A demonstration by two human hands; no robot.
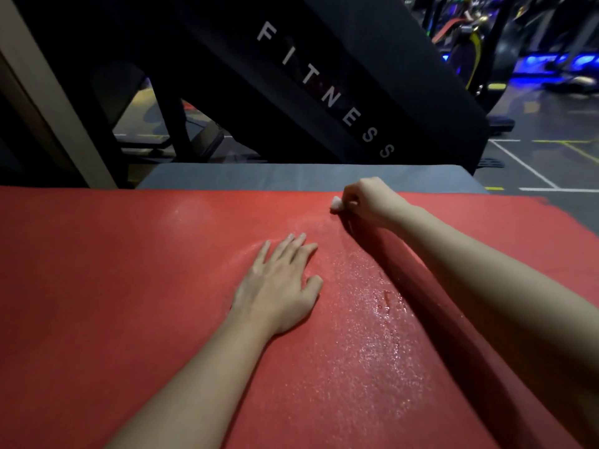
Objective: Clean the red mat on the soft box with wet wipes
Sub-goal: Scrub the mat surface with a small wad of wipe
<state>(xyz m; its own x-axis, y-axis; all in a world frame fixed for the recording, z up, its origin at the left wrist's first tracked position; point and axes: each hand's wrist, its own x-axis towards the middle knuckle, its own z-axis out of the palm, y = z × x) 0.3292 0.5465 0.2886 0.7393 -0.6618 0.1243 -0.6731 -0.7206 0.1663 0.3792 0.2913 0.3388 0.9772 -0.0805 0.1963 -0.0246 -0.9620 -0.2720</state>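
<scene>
The red mat [129, 286] lies flat under both hands, over the grey soft box [259, 176] whose top shows just beyond the right hand. It looks thin and pliable, likely to creep or ripple under rubbing, so pinning it flat seems wise. A wet, glistening streak runs between the arms. The left hand [280, 280] rests spread, palm down. The right hand [366, 200] is curled, pinching a bunched wet wipe [336, 203] against the mat's far edge; it looks soft, light and slippery.
</scene>
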